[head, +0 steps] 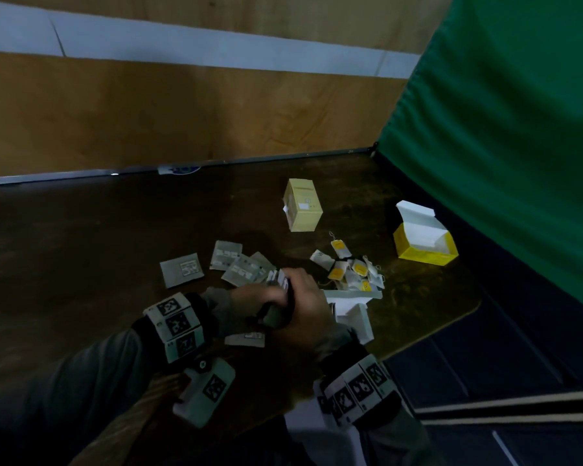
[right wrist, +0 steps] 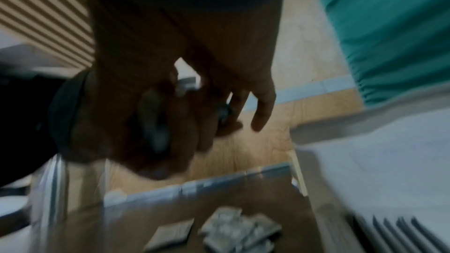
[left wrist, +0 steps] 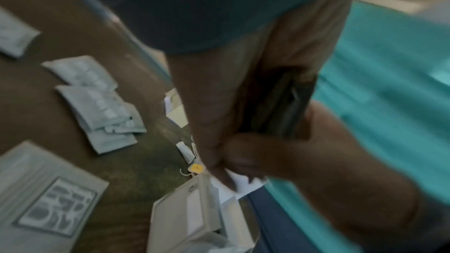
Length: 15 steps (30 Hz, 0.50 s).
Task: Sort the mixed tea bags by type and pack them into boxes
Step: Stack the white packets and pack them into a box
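hands blurred, gripped sachets half hidden

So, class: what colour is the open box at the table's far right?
Yellow outside, white inside: the open box shows best in the head view.

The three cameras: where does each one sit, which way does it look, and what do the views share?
Head: worn on the head, looks forward and down at the table; both hands and sleeves show, holding a stack of grey sachets.
Left wrist: looks along the left hand toward the white box.
Right wrist: blurred, looks along the right hand toward the wall.
Shared: the loose grey sachets appear in all views.
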{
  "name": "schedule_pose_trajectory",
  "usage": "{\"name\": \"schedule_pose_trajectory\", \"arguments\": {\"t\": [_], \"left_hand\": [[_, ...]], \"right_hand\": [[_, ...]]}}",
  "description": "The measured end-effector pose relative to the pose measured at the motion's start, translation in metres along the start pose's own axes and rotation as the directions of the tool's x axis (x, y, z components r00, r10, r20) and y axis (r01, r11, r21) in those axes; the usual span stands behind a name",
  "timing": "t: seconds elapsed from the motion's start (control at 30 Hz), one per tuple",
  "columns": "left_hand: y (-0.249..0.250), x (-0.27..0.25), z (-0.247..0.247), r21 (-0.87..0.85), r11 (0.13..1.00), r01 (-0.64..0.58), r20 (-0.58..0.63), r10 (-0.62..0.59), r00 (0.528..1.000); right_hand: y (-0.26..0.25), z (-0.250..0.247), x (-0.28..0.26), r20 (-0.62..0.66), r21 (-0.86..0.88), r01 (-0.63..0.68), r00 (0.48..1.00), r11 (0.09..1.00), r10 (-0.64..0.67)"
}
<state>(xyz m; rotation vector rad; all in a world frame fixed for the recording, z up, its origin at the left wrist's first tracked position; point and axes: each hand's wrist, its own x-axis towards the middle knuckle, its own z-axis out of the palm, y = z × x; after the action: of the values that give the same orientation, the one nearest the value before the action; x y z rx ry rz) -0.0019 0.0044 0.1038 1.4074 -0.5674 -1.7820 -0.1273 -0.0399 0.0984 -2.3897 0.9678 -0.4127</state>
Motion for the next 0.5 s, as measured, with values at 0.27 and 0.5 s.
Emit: {"name": "schedule_pose_trajectory", "arguments": {"t": [0.27, 0.5], "left_hand": [[0.006, 0.014, 0.006, 0.129, 0.987, -0.095, 0.241, 0.062, 0.969], [0.022, 0.009, 0.034, 0.709, 0.567, -0.42, 0.293, 0.305, 0.906]], "right_hand": [[0.021, -0.043, -0.009, 0.075, 0.116, 0.018, 0.997, 0.993, -0.027], [0.028, -0.074, -0.024, -0.03, 0.57, -0.246, 0.947, 0.784, 0.319]]}}
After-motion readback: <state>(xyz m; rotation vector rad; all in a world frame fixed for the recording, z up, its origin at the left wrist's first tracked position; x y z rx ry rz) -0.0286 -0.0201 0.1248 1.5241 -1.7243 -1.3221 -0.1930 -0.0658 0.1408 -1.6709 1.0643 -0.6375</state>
